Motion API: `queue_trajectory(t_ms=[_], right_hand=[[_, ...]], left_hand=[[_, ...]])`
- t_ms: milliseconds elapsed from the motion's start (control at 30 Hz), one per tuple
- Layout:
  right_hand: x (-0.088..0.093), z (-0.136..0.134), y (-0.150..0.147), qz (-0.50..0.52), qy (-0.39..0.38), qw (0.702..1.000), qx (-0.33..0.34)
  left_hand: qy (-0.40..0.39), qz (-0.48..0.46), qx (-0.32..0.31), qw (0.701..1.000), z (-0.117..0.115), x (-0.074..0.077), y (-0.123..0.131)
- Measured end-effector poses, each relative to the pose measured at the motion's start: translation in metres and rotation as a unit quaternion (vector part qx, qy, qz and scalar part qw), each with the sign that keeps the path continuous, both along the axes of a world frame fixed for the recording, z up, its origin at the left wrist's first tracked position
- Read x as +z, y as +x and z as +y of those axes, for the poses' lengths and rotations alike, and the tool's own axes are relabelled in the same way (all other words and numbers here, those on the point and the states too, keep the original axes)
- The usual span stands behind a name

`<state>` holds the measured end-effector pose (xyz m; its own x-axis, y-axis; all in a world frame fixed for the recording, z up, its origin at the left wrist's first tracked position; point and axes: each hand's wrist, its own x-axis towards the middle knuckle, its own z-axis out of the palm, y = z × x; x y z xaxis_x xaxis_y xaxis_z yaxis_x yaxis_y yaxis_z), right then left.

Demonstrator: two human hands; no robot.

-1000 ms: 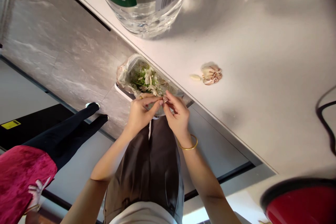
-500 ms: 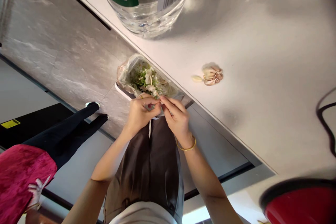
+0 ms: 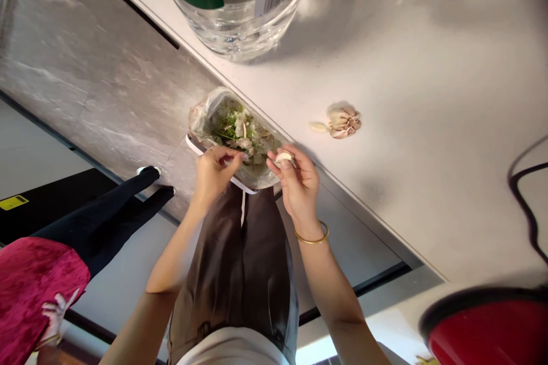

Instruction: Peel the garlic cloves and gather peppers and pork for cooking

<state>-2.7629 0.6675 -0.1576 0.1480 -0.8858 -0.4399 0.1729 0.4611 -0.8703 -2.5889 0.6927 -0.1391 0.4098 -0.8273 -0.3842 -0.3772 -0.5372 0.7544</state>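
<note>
A pale garlic clove (image 3: 285,156) is pinched between the thumb and fingers of my right hand (image 3: 302,185), close to the counter's edge. My left hand (image 3: 216,174) is apart from it, thumb and forefinger pressed together over the near side of a lined bin (image 3: 203,117). What those fingertips hold, if anything, is too small to make out. Inside the bin lie green plant scraps (image 3: 233,117) and whitish peelings (image 3: 246,145). On the counter, a partly opened garlic bulb (image 3: 345,121) sits with a loose pale clove (image 3: 318,126) beside it.
A large clear water bottle (image 3: 240,28) stands on the counter (image 3: 411,159) near its edge. A red object with a black rim (image 3: 488,325) is at lower right, a dark cable (image 3: 522,194) at right. Another person in a pink top (image 3: 43,274) stands at left.
My hands have separated: the left moved left, the right moved slightly right and turned, bringing the clove into view. The view has shifted slightly.
</note>
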Motion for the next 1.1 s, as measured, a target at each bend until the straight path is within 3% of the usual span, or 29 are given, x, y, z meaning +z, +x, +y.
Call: queue_trajectory(t_ms=[133, 267, 533, 767, 967, 1100], right_hand=[[-0.001, 0.000, 0.001, 0.031, -0.004, 0.997, 0.067], [-0.002, 0.003, 0.001, 0.100, -0.085, 0.987, 0.094], [0.001, 0.001, -0.002, 0.233, -0.280, 0.921, 0.138], [-0.002, 0.000, -0.007, 0.294, -0.342, 0.872, 0.189], [-0.003, 0.005, -0.010, 0.276, -0.313, 0.883, 0.214], [0.001, 0.006, -0.004, 0.242, -0.231, 0.930, 0.155]], left_hand=[[-0.070, -0.022, -0.049, 0.996, 0.000, 0.000, -0.009], [-0.104, 0.035, -0.069, 0.992, -0.003, 0.007, -0.021], [-0.083, 0.035, -0.078, 0.993, -0.004, 0.015, -0.025], [-0.078, 0.014, -0.126, 0.989, -0.002, 0.017, -0.021], [-0.074, -0.024, -0.142, 0.987, -0.004, 0.016, -0.018], [-0.064, -0.031, -0.107, 0.992, -0.005, 0.014, -0.019]])
